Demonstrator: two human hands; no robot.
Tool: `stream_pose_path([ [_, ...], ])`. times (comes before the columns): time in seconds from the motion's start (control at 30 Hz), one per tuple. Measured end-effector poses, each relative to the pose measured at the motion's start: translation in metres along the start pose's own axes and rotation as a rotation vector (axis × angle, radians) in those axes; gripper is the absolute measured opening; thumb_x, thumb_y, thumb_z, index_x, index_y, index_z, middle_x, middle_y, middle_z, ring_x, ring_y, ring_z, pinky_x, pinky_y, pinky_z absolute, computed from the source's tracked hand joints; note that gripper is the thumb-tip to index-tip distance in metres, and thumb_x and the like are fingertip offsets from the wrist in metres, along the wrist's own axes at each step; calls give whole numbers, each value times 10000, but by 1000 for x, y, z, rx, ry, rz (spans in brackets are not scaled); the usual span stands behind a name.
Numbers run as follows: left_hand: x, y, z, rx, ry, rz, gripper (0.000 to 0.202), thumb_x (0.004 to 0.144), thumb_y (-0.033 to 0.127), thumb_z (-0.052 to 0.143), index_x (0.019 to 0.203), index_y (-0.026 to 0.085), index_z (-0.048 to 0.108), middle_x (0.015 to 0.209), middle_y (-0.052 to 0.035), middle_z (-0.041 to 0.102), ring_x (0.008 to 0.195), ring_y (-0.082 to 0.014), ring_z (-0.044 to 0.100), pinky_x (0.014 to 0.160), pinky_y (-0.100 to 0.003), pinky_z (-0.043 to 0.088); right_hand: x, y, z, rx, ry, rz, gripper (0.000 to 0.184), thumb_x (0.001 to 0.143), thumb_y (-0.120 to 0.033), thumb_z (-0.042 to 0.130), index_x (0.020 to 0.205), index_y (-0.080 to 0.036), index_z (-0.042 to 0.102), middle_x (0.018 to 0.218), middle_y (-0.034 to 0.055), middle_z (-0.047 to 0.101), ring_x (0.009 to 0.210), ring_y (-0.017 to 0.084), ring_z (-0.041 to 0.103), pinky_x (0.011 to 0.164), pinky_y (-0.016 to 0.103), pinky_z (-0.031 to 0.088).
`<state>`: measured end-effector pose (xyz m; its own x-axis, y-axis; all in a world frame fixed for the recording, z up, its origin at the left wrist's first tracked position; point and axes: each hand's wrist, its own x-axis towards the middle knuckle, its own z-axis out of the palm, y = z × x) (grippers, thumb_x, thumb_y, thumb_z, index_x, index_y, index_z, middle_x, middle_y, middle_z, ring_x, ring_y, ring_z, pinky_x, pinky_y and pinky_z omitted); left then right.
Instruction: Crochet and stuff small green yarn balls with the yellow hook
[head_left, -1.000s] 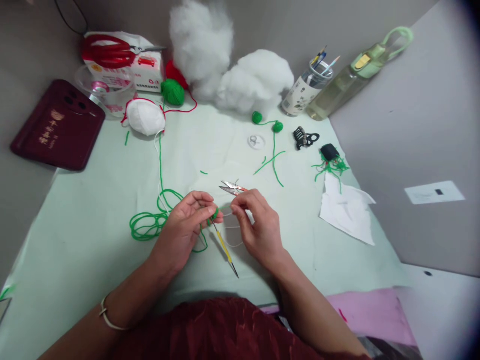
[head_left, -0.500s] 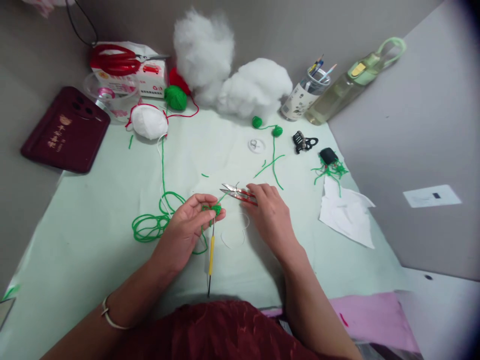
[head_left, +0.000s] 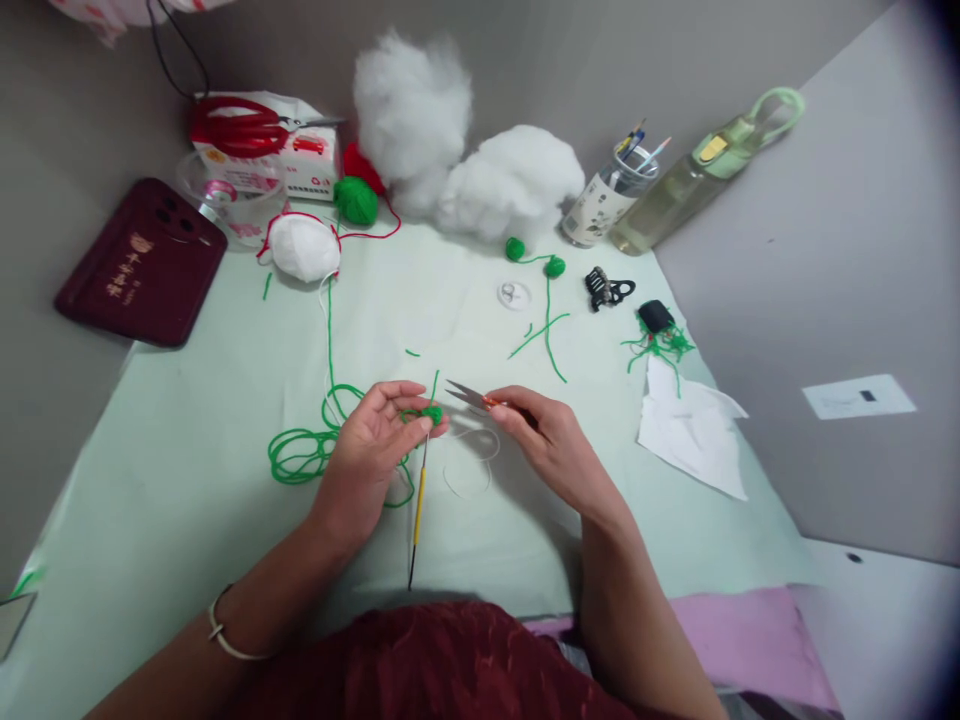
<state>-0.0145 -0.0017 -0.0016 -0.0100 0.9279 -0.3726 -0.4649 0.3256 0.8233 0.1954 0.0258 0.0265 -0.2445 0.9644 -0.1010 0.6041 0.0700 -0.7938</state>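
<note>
Between the thumb and fingers of my left hand (head_left: pixel 371 440) is a small green crochet piece (head_left: pixel 431 413), with a short yarn end pointing up from it. A crochet hook (head_left: pixel 419 510) with a yellow grip hangs down from the piece. My right hand (head_left: pixel 544 430) is wrapped round thread snips (head_left: pixel 469 396), whose slightly parted blades point left, close to the yarn end but apart from it. Green yarn (head_left: pixel 300 455) lies in loose loops beside my left hand. A thin white thread (head_left: pixel 469 490) curls on the cloth between the hands.
Green balls of yarn (head_left: pixel 356 200), white stuffing (head_left: pixel 510 180), a white ball (head_left: pixel 304 247) and red scissors (head_left: pixel 236 126) are at the back. A phone (head_left: pixel 142 265) lies left. A pen jar (head_left: pixel 607 195), water bottle (head_left: pixel 675 190), hair claw (head_left: pixel 607 288) and crumpled paper (head_left: pixel 690 430) are right.
The snips have turned in my right hand, and their blades are closer together. The green yarn end now stands upright, clear of the blades. My left hand still holds the crochet piece.
</note>
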Motion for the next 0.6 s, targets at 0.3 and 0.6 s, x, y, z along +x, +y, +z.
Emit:
stream_pose_path([
  [0.3,-2,0,4,101,-9,95,292,771,193,813,1012,196,647,898,7,657,896,-172,694,893,-342,599,-2,-5,2,25,-119,57,340,949,-519,670,912,-201,786,747,-3,679,655,128,511,613,278,371],
  [0.6,0,-2,0,56,-35,21,247,789,213,827,988,185,683,924,3,665,893,-172,719,895,-344,591,2,5,7,43,246,10,284,954,-462,680,965,-192,769,814,32,695,681,153,578,644,290,464],
])
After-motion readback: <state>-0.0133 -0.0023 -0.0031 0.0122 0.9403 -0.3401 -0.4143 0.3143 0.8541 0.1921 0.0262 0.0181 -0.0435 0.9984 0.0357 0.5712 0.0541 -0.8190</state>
